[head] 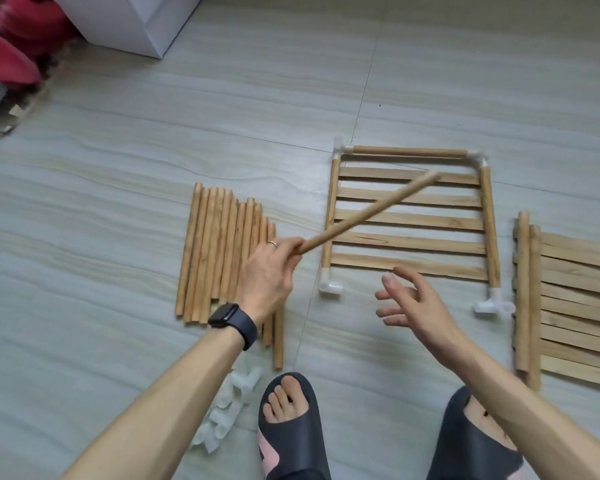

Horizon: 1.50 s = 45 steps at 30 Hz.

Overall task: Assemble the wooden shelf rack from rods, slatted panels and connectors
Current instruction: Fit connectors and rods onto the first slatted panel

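Head view is showing the left hand (269, 271) gripping a rod (368, 213) by its near end, fingers curled round it. The rod is slanting away to the right of that hand, its far tip hanging over the far slats of the frame (489, 216). The right hand (413, 303) is hovering open with fingers spread, holding nothing, just short of the frame's near edge.

The frame is lying flat beyond the right hand. It is made up of three rods (left, far and right), five slats (409, 242) and four white connectors (329, 287), one at each corner. Its near side is lying open between the two near connectors, and bare floor (343, 341) is running from that gap back between the two hands.

Under and left of the left hand a pile (219, 254) of about eleven rods is lying side by side, the wrist crossing its near end. Near of that wrist a heap (229, 403) of loose white connectors is sitting; their number is too blurred to count.

Right of the right hand, a stack (575, 306) of slatted panels is running off the picture's right edge, two rods bordering its left side just beside the frame's near right connector.

The left wrist is wearing a watch (232, 320) and one finger a ring (272, 242). Two slippers (291, 427) are showing near of the hands. Far to the left a white box (136, 22) and a red cloth (7, 39) are edging the floor.
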### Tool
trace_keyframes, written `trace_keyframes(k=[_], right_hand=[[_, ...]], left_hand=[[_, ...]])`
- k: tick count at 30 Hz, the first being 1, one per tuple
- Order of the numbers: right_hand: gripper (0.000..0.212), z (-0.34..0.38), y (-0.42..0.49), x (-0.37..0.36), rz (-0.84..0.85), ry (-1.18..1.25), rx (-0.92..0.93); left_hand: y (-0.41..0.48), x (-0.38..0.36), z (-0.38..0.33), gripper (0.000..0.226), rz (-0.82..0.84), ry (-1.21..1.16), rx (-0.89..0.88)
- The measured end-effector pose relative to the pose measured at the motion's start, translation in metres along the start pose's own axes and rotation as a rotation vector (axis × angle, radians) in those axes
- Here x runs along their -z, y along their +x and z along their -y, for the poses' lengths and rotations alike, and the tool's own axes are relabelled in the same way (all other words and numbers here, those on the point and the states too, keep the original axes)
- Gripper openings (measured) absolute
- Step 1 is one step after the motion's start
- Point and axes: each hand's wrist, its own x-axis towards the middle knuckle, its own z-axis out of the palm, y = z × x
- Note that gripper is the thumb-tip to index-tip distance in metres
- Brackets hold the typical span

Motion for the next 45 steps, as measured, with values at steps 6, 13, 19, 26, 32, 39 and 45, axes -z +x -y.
trace_keyframes(k=[6,13,19,26,32,39,45], right_hand=[[0.031,-0.016,-0.012,0.025,-0.338,0.529,-0.178],[0.028,-0.041,-0.014,0.053,-0.448,0.560,-0.212],[0.029,-0.038,-0.006,0.042,-0.317,0.626,-0.245],[0.024,-0.034,0.008,0.032,-0.207,0.673,-0.312],[0.026,-0.033,0.013,0.034,-0.190,0.578,-0.177],[0.024,-0.035,0.011,0.025,-0.215,0.456,-0.072],[0.016,-0.049,0.023,0.016,-0.166,0.868,-0.438]], left_hand=[[-0.018,-0.071,-0.053,0.031,0.132,0.038,-0.226],[-0.023,-0.092,-0.034,0.053,0.087,-0.303,0.524],[-0.022,-0.089,-0.029,0.037,0.088,-0.345,0.558],[-0.022,-0.089,-0.014,0.033,0.069,-0.557,0.712],[-0.024,-0.089,-0.017,0.036,0.050,-0.582,0.742],[-0.025,-0.090,-0.033,0.039,0.074,-0.442,0.711],[-0.015,-0.079,-0.036,0.045,0.212,-0.257,0.603]])
